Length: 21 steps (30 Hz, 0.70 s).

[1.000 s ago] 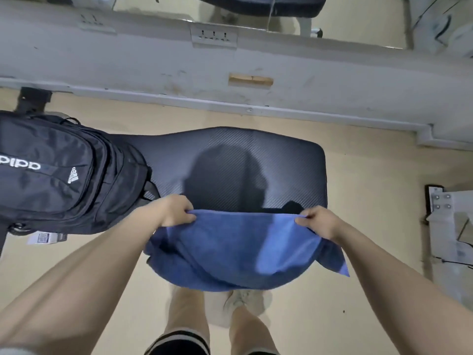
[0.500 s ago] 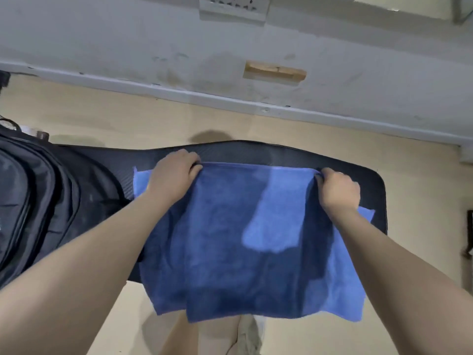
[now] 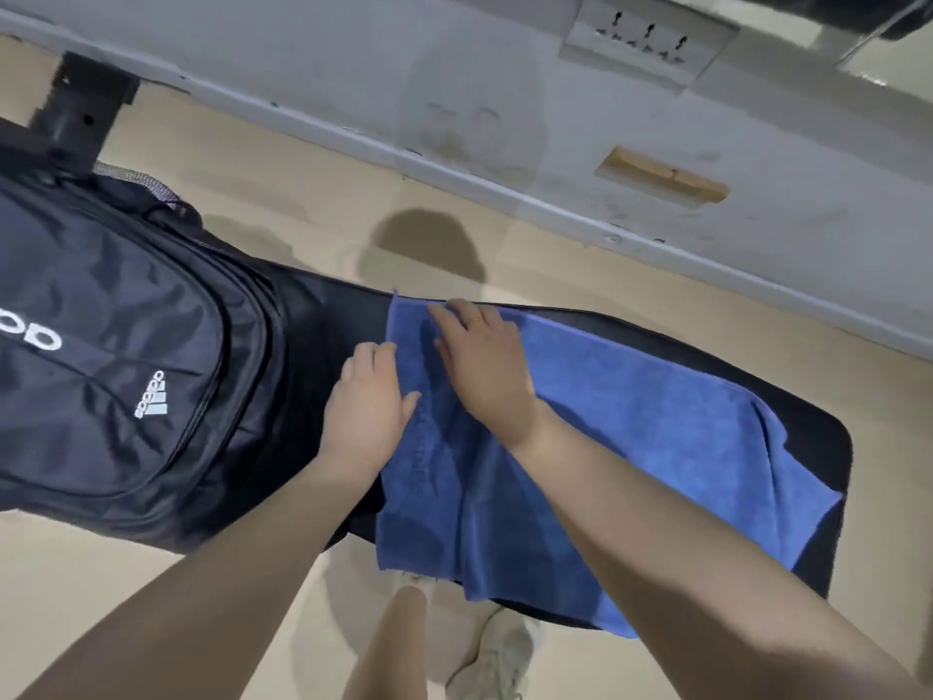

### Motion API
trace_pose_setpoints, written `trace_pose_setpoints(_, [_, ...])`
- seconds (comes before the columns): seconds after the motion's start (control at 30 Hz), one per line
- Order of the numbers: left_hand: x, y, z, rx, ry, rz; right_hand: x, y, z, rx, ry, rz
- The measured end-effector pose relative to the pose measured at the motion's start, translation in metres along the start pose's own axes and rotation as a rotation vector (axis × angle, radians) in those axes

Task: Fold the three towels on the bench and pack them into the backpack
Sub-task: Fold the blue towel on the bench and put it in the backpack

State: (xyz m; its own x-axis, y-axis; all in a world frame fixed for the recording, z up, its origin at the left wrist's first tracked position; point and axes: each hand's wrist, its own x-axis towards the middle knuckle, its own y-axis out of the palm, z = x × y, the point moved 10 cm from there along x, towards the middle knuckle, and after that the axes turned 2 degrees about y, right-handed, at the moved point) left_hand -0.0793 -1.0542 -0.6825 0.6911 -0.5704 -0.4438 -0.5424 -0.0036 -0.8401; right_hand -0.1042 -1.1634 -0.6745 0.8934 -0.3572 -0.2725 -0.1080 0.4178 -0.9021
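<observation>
A blue towel (image 3: 631,421) lies spread over the right part of the black padded table (image 3: 828,447), its near edge hanging over the table's front side and its right end rumpled into a few folds. The left hand (image 3: 368,406) sits at the towel's left edge with its fingers curled down against that edge and its thumb lying on the blue cloth; whether it actually pinches the edge cannot be told. The right hand (image 3: 484,361) lies flat on the towel just beside the left hand, its fingers straight and spread, pointing toward the far left corner of the cloth, with a thin ring on one finger. The two hands are close together but not touching. A black Adidas backpack (image 3: 111,356) rests on the left part of the table, near the towel's left edge with a strip of bare padding between them. Behind the table runs a grey wall (image 3: 353,68) with a socket panel (image 3: 651,37), and on the beige floor (image 3: 606,664) below, a pale shoe (image 3: 495,659) shows.
</observation>
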Motion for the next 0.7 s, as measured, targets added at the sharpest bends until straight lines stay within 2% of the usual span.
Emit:
trace_pose_setpoints(0.17, [-0.005,0.013,0.002,0.225,-0.042,0.021,0.031,0.033,0.026,-0.082,-0.009,0.222])
trace_pose_setpoints(0.27, [-0.006,0.021,0.006,0.198,-0.08,0.013,0.032,0.04,0.028,-0.116,-0.034,0.279])
trace_pose_setpoints(0.33, [-0.006,0.026,0.008,0.095,-0.126,0.05,0.032,0.032,0.017,-0.043,-0.011,0.227])
trace_pose_setpoints(0.4, [-0.007,0.036,0.008,-0.018,-0.162,0.138,0.033,0.015,-0.002,0.221,0.071,0.12])
trace_pose_setpoints(0.5, [-0.009,0.052,0.006,-0.222,-0.113,0.26,0.028,-0.005,-0.037,0.642,0.22,0.027])
trace_pose_setpoints(0.6, [-0.017,0.04,0.011,-0.629,-0.131,0.23,0.02,-0.013,-0.06,0.83,0.355,-0.013])
trace_pose_setpoints(0.7, [-0.031,0.007,0.016,-0.72,-0.103,0.159,0.018,-0.012,-0.055,0.892,0.418,-0.03])
